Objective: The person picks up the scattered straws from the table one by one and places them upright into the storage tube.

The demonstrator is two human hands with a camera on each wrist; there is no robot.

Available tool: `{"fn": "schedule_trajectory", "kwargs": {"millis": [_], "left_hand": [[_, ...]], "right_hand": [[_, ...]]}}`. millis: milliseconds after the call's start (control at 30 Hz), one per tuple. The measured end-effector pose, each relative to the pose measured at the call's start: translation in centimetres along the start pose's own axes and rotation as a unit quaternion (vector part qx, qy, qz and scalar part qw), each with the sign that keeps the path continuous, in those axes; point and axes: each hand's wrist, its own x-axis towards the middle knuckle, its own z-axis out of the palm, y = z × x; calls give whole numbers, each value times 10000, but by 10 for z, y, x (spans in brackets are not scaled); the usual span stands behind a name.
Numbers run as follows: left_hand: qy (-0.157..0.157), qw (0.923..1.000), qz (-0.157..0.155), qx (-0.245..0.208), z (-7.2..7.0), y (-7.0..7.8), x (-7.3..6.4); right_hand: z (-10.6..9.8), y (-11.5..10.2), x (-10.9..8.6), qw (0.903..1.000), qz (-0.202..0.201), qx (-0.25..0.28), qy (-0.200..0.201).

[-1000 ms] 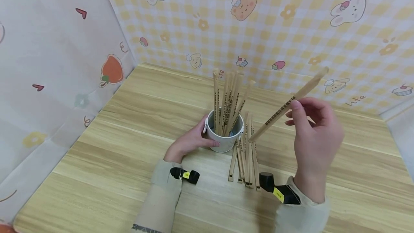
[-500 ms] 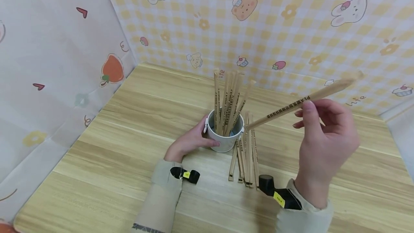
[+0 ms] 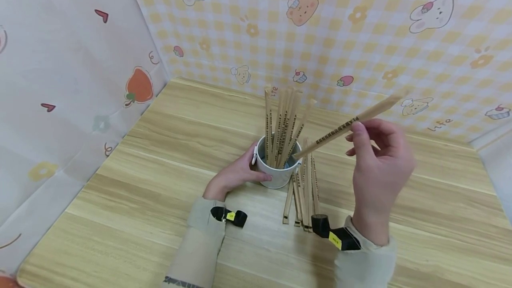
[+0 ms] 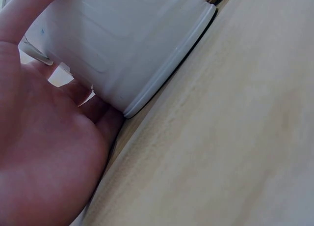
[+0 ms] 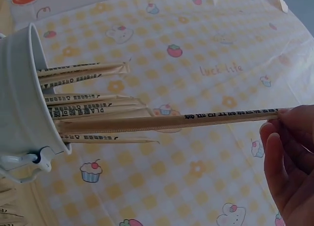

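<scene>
A small white metal bucket (image 3: pixel 276 177) stands on the table with several paper-wrapped straws (image 3: pixel 282 123) leaning upright in it. My left hand (image 3: pixel 240 170) holds the bucket from its left side, thumb across the front; in the left wrist view the palm and fingers (image 4: pixel 44 123) curve round its wall. Between thumb and fingers, my right hand (image 3: pixel 380 159) pinches one wrapped straw (image 3: pixel 336 132) near its upper part. That straw slants down leftward, its lower end at the bucket's right rim, and in the right wrist view it overlaps the bucket's mouth (image 5: pixel 41 88).
More wrapped straws (image 3: pixel 306 194) lie in a loose bunch on the wooden table (image 3: pixel 152 181), just right of the bucket. A yellow checked backdrop (image 3: pixel 256 30) rises behind the table, and a pale sheet (image 3: pixel 80 57) hangs at the left.
The right hand swung the straw out to the right and flatter, then came back left, bringing its lower end over to the bucket's rim. The left hand and bucket stayed put.
</scene>
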Motion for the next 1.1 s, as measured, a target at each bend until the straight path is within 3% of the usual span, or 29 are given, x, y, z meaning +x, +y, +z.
{"fn": "schedule_trajectory", "kwargs": {"millis": [200, 433, 700, 933, 1100], "left_hand": [[-23, 10000, 41, -20, 0, -2, 0], [-14, 10000, 25, -29, 0, -1, 0], [-60, 10000, 51, -33, -1, -4, 1], [-25, 10000, 44, -34, -6, -22, 7], [-24, 10000, 28, 2, -5, -18, 5]], "right_hand": [[5, 13, -1, 9951, 108, -854, -476], [13, 36, -5, 9832, 470, -1455, -999], [20, 56, -9, 9657, 753, -1996, -1482], [26, 67, -14, 9517, 1038, -2281, -1776], [28, 73, -17, 9456, 1016, -2417, -1926]]}}
